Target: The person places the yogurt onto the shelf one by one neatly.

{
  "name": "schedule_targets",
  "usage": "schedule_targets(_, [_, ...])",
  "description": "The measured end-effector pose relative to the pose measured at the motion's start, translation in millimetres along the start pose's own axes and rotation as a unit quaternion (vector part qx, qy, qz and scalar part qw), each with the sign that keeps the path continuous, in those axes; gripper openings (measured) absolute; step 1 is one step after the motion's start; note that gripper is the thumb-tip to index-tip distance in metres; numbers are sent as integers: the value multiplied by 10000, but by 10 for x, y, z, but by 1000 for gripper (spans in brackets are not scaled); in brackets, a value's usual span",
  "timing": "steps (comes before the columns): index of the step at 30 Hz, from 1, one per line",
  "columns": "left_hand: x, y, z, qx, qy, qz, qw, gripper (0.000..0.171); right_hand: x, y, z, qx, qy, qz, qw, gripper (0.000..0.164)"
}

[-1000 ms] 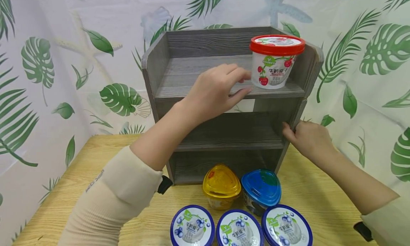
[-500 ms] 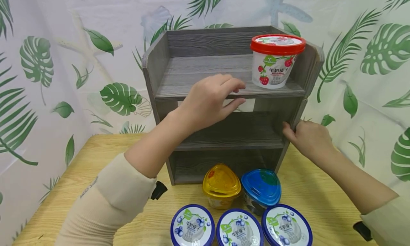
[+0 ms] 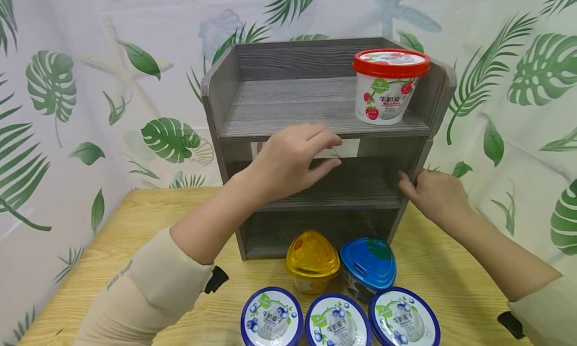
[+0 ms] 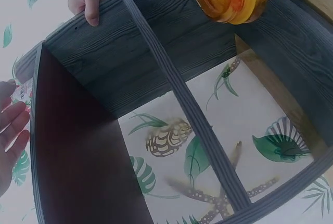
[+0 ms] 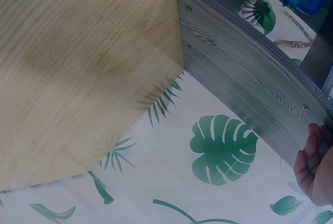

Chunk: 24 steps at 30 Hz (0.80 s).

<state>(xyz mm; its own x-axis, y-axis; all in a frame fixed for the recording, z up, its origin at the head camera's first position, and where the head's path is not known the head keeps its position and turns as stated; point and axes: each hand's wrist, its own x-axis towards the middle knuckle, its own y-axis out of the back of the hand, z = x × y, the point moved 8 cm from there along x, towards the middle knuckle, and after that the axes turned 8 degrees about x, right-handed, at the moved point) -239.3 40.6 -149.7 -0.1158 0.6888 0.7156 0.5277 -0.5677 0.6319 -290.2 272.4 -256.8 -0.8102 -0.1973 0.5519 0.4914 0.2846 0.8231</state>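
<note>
My left hand (image 3: 293, 160) hovers before the top board of a grey wooden shelf (image 3: 288, 103), thumb and fingers apart with nothing between them. To its right, a white tub with a red lid and strawberry print (image 3: 387, 88) stands upright at the right end of the top board. My right hand (image 3: 437, 193) grips the shelf's right side panel, thumb on the inner face. In the right wrist view, the fingers (image 5: 309, 153) lie against the panel's outside.
A yellow-lidded tub (image 3: 312, 258) and a blue-lidded tub (image 3: 367, 263) stand on the wooden table (image 3: 149, 221) before the shelf's bottom. Nearer me is a row of three blueberry tubs with purple-blue rims, including the left one (image 3: 271, 318). A leaf-print sheet (image 3: 112, 85) hangs behind.
My left hand has drawn away from the red-lidded tub, moving down and slightly left. The tub stays in place, and my right hand keeps its grip on the panel.
</note>
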Motion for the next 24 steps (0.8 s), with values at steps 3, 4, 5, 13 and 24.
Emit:
schedule_targets(3, [-24, 4, 18, 9, -36, -16, 10000, 26, 0, 0, 0, 21, 14, 45, 10000, 53])
schedule_targets(4, [-29, 4, 24, 24, -48, -25, 10000, 26, 0, 2, -1, 28, 30, 70, 10000, 53])
schedule_targets(5, [-34, 5, 31, 53, -63, -27, 10000, 26, -1, 5, -3, 31, 50, 101, 9999, 52])
schedule_targets(13, [-109, -14, 106, 247, -143, -120, 9995, 25, -7, -2, -6, 60, -13, 85, 9999, 52])
schedule_targets(24, [-295, -66, 185, 179, -183, -213, 9994, 26, -4, 14, -28, 46, 35, 98, 9999, 52])
